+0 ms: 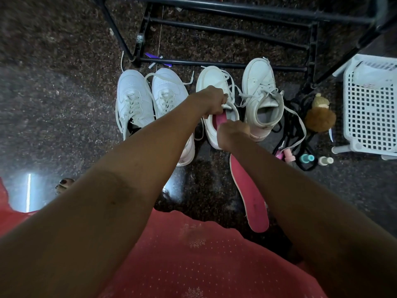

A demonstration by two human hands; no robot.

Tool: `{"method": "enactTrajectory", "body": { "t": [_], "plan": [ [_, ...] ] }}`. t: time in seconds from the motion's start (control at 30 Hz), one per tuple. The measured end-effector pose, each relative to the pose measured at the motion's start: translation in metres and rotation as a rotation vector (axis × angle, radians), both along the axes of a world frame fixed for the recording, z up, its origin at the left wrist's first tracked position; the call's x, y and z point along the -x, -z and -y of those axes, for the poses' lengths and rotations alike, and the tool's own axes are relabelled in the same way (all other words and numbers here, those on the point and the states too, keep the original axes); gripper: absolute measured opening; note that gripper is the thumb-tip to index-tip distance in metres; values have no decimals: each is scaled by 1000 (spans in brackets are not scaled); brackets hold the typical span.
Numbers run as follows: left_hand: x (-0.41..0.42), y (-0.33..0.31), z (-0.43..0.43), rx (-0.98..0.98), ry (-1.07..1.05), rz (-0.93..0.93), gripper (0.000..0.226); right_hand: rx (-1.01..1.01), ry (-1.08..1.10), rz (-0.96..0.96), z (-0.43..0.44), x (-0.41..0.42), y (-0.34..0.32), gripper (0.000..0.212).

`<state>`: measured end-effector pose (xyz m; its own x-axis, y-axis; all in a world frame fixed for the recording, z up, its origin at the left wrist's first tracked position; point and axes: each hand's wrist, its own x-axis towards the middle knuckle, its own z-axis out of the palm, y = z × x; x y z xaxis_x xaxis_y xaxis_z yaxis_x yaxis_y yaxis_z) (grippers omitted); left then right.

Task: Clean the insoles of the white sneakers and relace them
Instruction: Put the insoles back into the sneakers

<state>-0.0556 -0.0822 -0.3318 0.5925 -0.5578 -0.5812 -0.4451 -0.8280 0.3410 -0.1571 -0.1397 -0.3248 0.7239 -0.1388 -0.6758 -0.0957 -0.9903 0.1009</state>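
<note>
My left hand (211, 100) grips the tongue of the sneaker (211, 79), fingers curled; my right hand (231, 134) pinches the pink insole (221, 120) inside at the heel. The sneaker's long axis runs toe toward the black rack (225, 65), heel toward me. Shoes (133, 100) crowd both sides; open floor (53, 93) lies far left.

Dark speckled stone floor (53, 82), glossy glare at left; black metal rack (225, 32) behind; white plastic basket (369, 117) right.
</note>
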Motion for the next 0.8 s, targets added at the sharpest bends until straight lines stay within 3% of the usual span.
{"method": "enactTrajectory", "body": {
  "t": [0.13, 0.23, 0.33, 0.43, 0.63, 0.73, 0.8],
  "plan": [
    [3, -3, -2, 1, -6, -6, 6, -18, 80, -68, 0, -5, 0, 41],
    [5, -3, -3, -13, 39, 39, 27, -35, 121, -138, -3, -17, -2, 34],
    [8, 6, -2, -34, 77, 72, 40, -62, 199, -82, -3, -14, 4, 35],
    [10, 12, -4, -37, 76, 91, 46, -89, 302, 23, -6, -2, 14, 38],
    [22, 21, -9, -79, 46, 102, 62, -136, 303, 38, -12, -1, 16, 33],
    [25, 24, -8, -117, 12, 111, 67, -269, 294, 178, -5, 14, 21, 37],
    [29, 21, -9, -111, -25, 117, 68, -477, 317, 458, 0, 42, 28, 48]
  ]
}}
